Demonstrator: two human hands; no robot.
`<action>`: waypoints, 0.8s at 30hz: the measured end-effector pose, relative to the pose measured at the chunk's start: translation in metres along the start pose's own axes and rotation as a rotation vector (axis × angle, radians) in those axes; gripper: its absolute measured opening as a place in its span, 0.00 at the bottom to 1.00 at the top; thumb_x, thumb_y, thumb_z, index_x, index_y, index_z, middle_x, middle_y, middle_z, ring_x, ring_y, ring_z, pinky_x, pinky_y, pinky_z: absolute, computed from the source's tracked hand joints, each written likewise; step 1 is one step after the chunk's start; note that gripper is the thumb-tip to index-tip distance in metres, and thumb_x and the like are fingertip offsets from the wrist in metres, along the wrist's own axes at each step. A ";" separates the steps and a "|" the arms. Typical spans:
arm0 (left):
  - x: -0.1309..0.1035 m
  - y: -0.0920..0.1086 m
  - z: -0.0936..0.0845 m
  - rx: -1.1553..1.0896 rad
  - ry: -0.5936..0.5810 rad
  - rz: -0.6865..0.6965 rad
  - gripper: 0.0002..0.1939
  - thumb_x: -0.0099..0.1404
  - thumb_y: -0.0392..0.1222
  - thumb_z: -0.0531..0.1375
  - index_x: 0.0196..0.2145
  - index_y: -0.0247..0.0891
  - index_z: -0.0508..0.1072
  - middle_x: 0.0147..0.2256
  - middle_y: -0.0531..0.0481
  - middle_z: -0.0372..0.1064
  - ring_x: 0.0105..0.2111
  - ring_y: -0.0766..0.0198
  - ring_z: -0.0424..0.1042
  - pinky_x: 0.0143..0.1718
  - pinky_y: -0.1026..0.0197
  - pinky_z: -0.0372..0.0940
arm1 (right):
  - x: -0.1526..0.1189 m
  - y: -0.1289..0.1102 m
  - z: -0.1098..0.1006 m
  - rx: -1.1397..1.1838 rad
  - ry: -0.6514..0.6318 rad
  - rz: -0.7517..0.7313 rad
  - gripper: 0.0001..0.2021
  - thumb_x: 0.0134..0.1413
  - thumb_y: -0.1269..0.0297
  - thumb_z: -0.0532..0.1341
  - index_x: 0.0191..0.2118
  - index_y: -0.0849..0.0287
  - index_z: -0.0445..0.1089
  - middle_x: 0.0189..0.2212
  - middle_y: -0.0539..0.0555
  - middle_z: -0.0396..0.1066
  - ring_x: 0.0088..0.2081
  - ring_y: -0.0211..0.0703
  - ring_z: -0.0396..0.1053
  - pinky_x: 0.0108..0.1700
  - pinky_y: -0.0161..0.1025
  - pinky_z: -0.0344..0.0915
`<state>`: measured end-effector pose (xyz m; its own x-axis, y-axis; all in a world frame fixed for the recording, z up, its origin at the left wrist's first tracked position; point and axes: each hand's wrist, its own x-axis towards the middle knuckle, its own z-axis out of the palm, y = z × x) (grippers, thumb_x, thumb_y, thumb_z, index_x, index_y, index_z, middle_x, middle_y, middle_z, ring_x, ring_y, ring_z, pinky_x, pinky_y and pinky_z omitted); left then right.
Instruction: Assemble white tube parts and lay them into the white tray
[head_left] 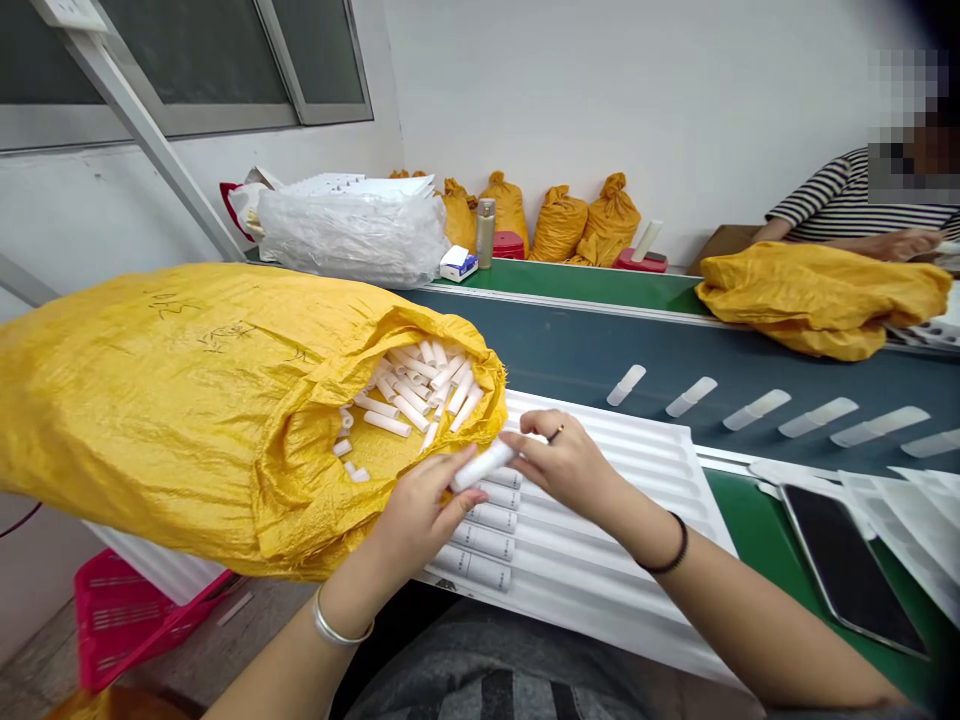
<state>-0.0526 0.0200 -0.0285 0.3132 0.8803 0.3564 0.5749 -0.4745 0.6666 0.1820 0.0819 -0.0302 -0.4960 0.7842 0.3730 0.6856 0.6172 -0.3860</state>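
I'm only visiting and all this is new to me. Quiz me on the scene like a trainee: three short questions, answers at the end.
1. What shows in the open mouth of the large yellow sack?
a) metal screws
b) white tubes
c) green bottles

2. True or false: the phone lies on top of that sack.

3. Fill in: the hand that wears a ring and touches one end of the white cylinder is the person's ____ hand.

Key: 1. b; 2. false; 3. right
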 end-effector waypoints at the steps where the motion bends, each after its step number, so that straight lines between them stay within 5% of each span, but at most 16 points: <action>1: 0.003 -0.003 -0.003 0.056 -0.024 -0.002 0.29 0.65 0.49 0.60 0.61 0.38 0.61 0.50 0.40 0.70 0.47 0.55 0.71 0.49 0.54 0.67 | 0.008 0.012 0.004 -0.067 -0.009 0.124 0.13 0.55 0.58 0.62 0.44 0.56 0.74 0.40 0.59 0.74 0.44 0.51 0.71 0.50 0.46 0.65; 3: 0.010 -0.011 -0.015 0.180 0.029 -0.013 0.34 0.65 0.50 0.58 0.64 0.36 0.53 0.56 0.37 0.64 0.53 0.52 0.67 0.55 0.50 0.63 | 0.024 0.041 0.008 -0.147 0.014 0.347 0.14 0.57 0.61 0.59 0.47 0.60 0.72 0.43 0.61 0.73 0.47 0.52 0.69 0.52 0.44 0.63; 7: 0.024 -0.037 -0.047 0.379 0.170 -0.029 0.18 0.70 0.43 0.50 0.54 0.36 0.68 0.51 0.40 0.68 0.54 0.54 0.65 0.58 0.51 0.58 | 0.048 0.103 0.010 -0.198 0.013 0.663 0.15 0.58 0.63 0.55 0.46 0.68 0.71 0.39 0.65 0.74 0.42 0.54 0.71 0.43 0.43 0.65; 13: 0.039 -0.092 -0.061 0.677 -0.124 -0.274 0.18 0.64 0.33 0.49 0.45 0.32 0.75 0.47 0.35 0.68 0.51 0.48 0.66 0.55 0.49 0.60 | 0.051 0.149 0.009 -0.145 -0.218 0.870 0.13 0.51 0.58 0.66 0.35 0.65 0.72 0.33 0.58 0.75 0.33 0.42 0.72 0.36 0.39 0.66; 18: 0.039 -0.124 -0.045 0.635 -0.191 -0.321 0.19 0.58 0.29 0.53 0.45 0.34 0.76 0.44 0.35 0.67 0.48 0.46 0.67 0.53 0.46 0.60 | 0.030 0.123 0.001 -0.203 -0.112 0.841 0.20 0.57 0.54 0.59 0.41 0.70 0.72 0.39 0.70 0.73 0.45 0.59 0.70 0.43 0.45 0.64; 21: 0.042 -0.130 -0.036 0.563 -0.212 -0.302 0.14 0.56 0.31 0.57 0.39 0.35 0.77 0.41 0.37 0.67 0.46 0.46 0.68 0.51 0.46 0.61 | 0.012 0.087 0.016 -0.094 -0.132 0.618 0.17 0.63 0.59 0.52 0.43 0.63 0.74 0.40 0.62 0.74 0.45 0.51 0.71 0.46 0.41 0.64; 24: 0.047 -0.125 -0.034 0.447 -0.194 -0.239 0.08 0.55 0.33 0.59 0.33 0.35 0.77 0.38 0.39 0.68 0.45 0.47 0.68 0.51 0.47 0.62 | -0.004 0.055 0.041 0.068 -0.258 0.367 0.11 0.56 0.61 0.61 0.43 0.55 0.76 0.38 0.53 0.75 0.38 0.41 0.73 0.42 0.33 0.66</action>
<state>-0.1350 0.1208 -0.0726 0.2435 0.9671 0.0737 0.8996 -0.2536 0.3556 0.1998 0.1159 -0.0874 -0.3493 0.9368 -0.0184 0.8086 0.2915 -0.5112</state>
